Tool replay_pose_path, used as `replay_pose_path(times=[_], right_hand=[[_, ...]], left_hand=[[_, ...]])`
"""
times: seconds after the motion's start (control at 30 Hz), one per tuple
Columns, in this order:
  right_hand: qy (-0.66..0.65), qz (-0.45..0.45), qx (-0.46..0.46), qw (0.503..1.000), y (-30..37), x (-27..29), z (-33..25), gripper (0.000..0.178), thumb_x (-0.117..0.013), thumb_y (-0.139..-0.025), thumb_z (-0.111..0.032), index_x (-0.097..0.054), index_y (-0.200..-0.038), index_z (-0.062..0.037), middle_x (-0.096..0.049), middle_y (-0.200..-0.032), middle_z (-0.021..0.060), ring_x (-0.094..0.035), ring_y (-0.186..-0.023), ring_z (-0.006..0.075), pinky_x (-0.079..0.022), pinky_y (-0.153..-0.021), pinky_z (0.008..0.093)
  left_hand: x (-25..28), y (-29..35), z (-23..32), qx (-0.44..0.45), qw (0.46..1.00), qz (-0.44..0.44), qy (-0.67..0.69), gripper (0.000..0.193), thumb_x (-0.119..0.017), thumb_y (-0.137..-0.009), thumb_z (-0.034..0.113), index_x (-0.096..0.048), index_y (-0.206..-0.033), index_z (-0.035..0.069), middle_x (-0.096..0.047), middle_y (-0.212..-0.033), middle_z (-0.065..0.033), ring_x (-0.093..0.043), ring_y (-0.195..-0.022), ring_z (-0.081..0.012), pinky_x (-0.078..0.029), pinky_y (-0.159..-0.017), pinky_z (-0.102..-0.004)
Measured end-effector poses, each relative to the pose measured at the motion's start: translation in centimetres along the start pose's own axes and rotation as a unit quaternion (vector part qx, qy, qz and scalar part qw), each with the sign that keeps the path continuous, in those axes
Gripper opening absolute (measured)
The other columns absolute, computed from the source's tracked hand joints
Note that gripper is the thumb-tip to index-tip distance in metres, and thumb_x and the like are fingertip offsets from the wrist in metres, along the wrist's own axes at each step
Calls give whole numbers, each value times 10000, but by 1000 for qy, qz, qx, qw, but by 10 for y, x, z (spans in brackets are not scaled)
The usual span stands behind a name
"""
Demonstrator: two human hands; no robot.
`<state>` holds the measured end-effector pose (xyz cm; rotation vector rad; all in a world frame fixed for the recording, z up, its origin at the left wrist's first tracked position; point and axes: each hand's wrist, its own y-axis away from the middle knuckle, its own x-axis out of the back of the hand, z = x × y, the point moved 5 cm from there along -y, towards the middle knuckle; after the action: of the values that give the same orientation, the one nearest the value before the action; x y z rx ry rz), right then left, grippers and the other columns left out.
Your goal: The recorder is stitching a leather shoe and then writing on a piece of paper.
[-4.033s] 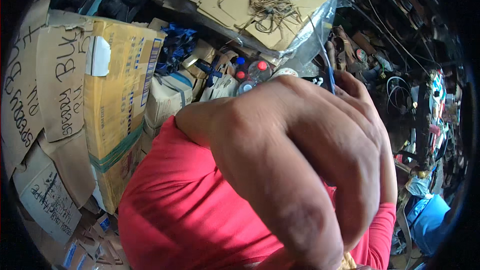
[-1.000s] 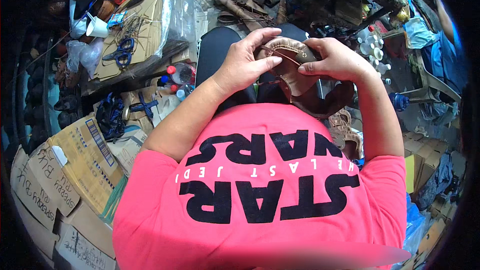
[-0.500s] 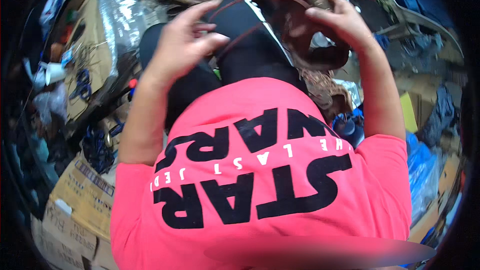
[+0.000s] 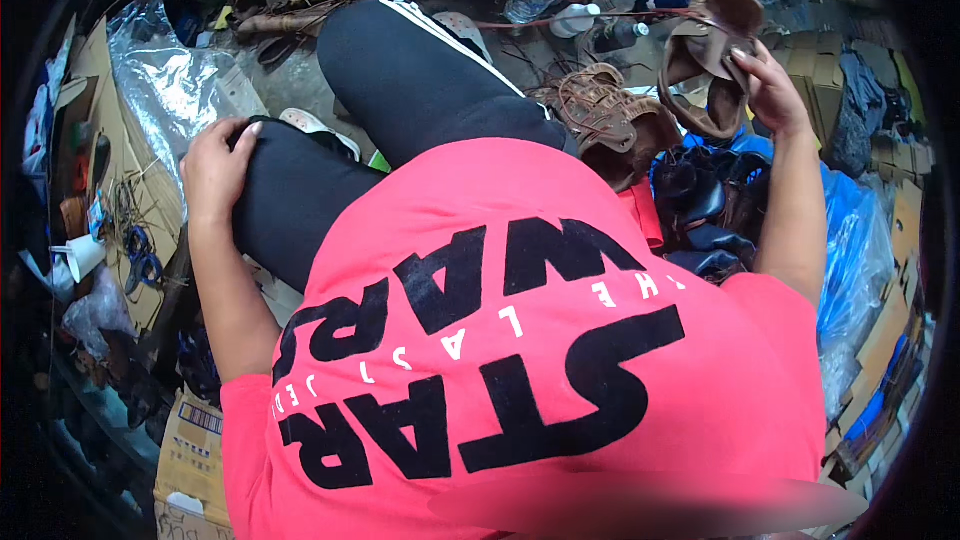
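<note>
In my right hand [image 4: 775,90], at the upper right, is a brown leather baseball glove [image 4: 705,55], gripped by its edge between thumb and fingers. A thin reddish-brown leather lace [image 4: 530,24] runs from it far to the left. My left hand [image 4: 215,165] rests on my bent left knee, holding nothing, its thumb apart from the fingers. Just below the held glove lies another brown laced glove [image 4: 610,120], beside my right thigh. Dark navy leather pieces [image 4: 705,195] are heaped nearer to me.
Several bottles [image 4: 580,15] stand on the floor ahead. Clear plastic sheeting [image 4: 180,70] and flattened cardboard [image 4: 110,140] lie at the left, with blue-handled scissors [image 4: 142,260] and a white cup [image 4: 85,255]. Blue plastic [image 4: 850,260] and more cardboard [image 4: 885,340] line the right side.
My right hand has carried the glove to the right, away from my lap, stretching the lace across. My left hand has left the lace and dropped onto my knee.
</note>
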<state>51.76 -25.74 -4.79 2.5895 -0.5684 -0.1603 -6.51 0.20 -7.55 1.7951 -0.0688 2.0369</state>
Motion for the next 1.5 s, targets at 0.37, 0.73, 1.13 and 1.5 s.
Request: replay_pose_path(times=[0.37, 0.73, 1.13, 1.5], right_hand=[[-14, 38, -129, 991, 94, -50, 83, 592, -672, -715, 56, -506, -1267, -80, -539, -1252, 36, -512, -1151, 193, -449, -949, 377], [656, 142, -78, 737, 62, -60, 165, 302, -676, -781, -183, -633, -1058, -72, -670, -965, 163, -637, -918, 340, -501, -784, 394], [30, 342, -273, 899, 72, -46, 224, 190, -581, -854, -107, -571, -1043, -108, -603, -810, 64, -586, -633, 214, -495, -547, 360], [-78, 277, -356, 889, 98, -44, 216, 123, -520, -891, -165, -557, -966, -76, -564, -824, 67, -530, -651, 222, -509, -606, 390]], left_hand=[[-4, -4, -6, -27, 999, 28, -6, 346, -604, -841, 394, -691, -1023, 113, -651, -1102, -78, -583, -1051, -273, -423, -919, -389], [-3, 7, -19, -48, 995, 84, 1, 340, -602, -818, 431, -700, -985, 152, -664, -1044, -52, -584, -1027, -264, -423, -897, -429], [-2, 8, -6, -69, 986, 149, 35, 319, -634, -798, 405, -701, -966, 142, -664, -1055, -47, -572, -1051, -254, -398, -923, -413], [-6, -2, 9, -99, 986, 131, 14, 330, -626, -794, 421, -706, -966, 151, -666, -1036, -43, -565, -1062, -245, -380, -925, -427]])
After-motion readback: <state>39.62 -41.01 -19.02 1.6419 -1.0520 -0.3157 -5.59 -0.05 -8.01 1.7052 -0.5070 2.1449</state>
